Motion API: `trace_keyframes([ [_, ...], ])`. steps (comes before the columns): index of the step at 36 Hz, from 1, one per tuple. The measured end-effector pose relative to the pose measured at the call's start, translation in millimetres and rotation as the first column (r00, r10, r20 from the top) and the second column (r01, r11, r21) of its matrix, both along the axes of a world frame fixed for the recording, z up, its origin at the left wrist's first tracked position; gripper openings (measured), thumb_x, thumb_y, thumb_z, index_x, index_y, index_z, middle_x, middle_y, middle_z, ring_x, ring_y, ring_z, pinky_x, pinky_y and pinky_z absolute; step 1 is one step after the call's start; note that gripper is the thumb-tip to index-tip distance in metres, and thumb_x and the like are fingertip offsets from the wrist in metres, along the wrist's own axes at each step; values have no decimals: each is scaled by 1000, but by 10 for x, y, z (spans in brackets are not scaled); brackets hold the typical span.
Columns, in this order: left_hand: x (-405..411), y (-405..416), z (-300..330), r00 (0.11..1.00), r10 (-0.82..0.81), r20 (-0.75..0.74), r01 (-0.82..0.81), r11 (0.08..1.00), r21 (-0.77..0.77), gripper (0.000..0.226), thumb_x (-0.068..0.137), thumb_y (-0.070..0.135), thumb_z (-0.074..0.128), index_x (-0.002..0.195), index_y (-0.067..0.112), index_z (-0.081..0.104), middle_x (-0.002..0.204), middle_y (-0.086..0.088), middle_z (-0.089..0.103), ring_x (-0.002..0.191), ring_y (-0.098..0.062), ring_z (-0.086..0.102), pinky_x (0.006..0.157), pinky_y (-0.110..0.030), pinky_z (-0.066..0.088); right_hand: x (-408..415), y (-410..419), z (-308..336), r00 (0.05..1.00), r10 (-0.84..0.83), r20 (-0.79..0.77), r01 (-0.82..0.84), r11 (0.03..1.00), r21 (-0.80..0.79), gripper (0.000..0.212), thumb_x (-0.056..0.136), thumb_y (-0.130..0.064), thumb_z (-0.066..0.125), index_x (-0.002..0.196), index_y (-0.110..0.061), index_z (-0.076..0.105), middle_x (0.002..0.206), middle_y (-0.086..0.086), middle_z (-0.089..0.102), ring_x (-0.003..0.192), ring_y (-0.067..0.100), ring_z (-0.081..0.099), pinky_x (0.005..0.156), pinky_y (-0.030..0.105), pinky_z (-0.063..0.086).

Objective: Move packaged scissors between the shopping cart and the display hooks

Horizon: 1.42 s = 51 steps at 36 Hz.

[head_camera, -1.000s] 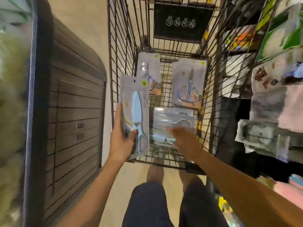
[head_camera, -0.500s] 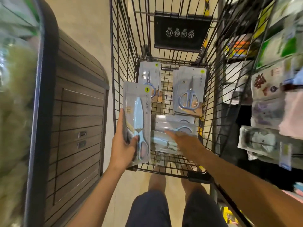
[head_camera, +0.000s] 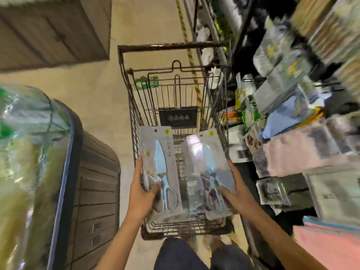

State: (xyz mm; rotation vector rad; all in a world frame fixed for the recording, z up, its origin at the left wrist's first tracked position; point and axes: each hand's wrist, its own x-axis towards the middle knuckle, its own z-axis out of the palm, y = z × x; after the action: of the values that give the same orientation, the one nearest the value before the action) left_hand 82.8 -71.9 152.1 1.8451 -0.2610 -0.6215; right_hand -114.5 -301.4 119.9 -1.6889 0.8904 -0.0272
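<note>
Two clear packs of light-blue scissors are held upright over the black wire shopping cart (head_camera: 126, 78). My left hand (head_camera: 143, 193) grips the left scissors pack (head_camera: 161, 164) by its lower left edge, thumb across the front. My right hand (head_camera: 236, 191) grips the right scissors pack (head_camera: 209, 168) by its lower right side. Both packs have a small yellow sticker at the top. The packs hide most of the cart's bottom. The display hooks cannot be made out in the blurred shelving on the right.
Blurred shelves of packaged goods (head_camera: 292, 114) run close along the cart's right side. On the left stands a dark bin (head_camera: 93, 182) with wrapped green goods (head_camera: 23, 152) behind its rim. A wooden cabinet (head_camera: 50, 30) sits at the upper left. My legs (head_camera: 194, 254) are behind the cart.
My right hand has taken a second scissors pack out of the cart and raised it beside the left one. The view has tilted up, showing the cart's far end.
</note>
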Motion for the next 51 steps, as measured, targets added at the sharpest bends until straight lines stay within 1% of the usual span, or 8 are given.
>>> trace_keyframes([
  [5,-140,-223,270,988,-144,46,147,987,-61,95,90,4,73,150,59,24,163,20,28,150,-16,32,119,-54,34,-488,178,373,971,-189,148,184,982,43,79,95,-17,67,149,-52,21,146,-42,34,134,-13,41,113,32,43],
  [8,-281,-339,405,976,-216,22,217,972,-86,95,88,11,75,149,63,23,164,15,29,148,-25,37,113,-61,40,-811,300,555,929,-297,222,298,954,31,80,95,-12,67,152,-46,24,153,-29,36,138,-5,42,114,32,42],
  [13,-664,-518,664,951,-303,63,308,944,-117,95,87,17,78,140,73,23,163,16,28,146,-25,39,112,-55,43,-1313,481,866,823,-441,359,474,880,-5,74,94,-6,65,150,-37,29,137,-47,43,131,-17,42,94,0,37],
  [27,-2400,-482,1301,839,-521,158,545,807,-229,87,88,17,77,143,67,32,126,38,59,128,-12,57,107,-54,48,-3063,1216,1437,609,-600,519,742,663,-104,81,91,12,62,153,-27,30,155,-26,35,137,-15,35,108,8,37],
  [34,-3210,-251,1529,783,-606,143,617,723,-310,89,83,12,78,145,61,36,152,5,51,131,-20,58,101,-58,52,-3808,1832,1487,429,-699,572,861,508,-24,78,91,-1,69,149,-40,34,145,-27,48,133,-6,47,98,9,45],
  [40,-3777,-101,1698,694,-686,219,716,625,-312,90,84,6,77,150,51,36,150,30,45,138,0,46,115,-53,41,-4339,2352,1493,309,-772,555,927,376,7,78,91,-9,71,152,-35,32,148,-16,49,129,-3,52,97,11,48],
  [44,-4052,36,1759,617,-748,244,783,553,-283,88,85,0,75,147,50,38,121,25,69,111,2,65,108,-51,47,-4497,2720,1544,281,-770,573,942,336,-9,78,92,-8,69,154,-34,29,146,-32,44,132,-8,47,99,11,46],
  [51,-4191,187,1746,465,-829,311,881,399,-255,92,81,16,81,148,57,34,160,15,38,148,-16,37,118,-56,35,-4599,3259,1722,212,-792,572,977,189,-101,76,93,-4,68,149,-38,29,136,-54,35,126,-25,39,97,1,39],
])
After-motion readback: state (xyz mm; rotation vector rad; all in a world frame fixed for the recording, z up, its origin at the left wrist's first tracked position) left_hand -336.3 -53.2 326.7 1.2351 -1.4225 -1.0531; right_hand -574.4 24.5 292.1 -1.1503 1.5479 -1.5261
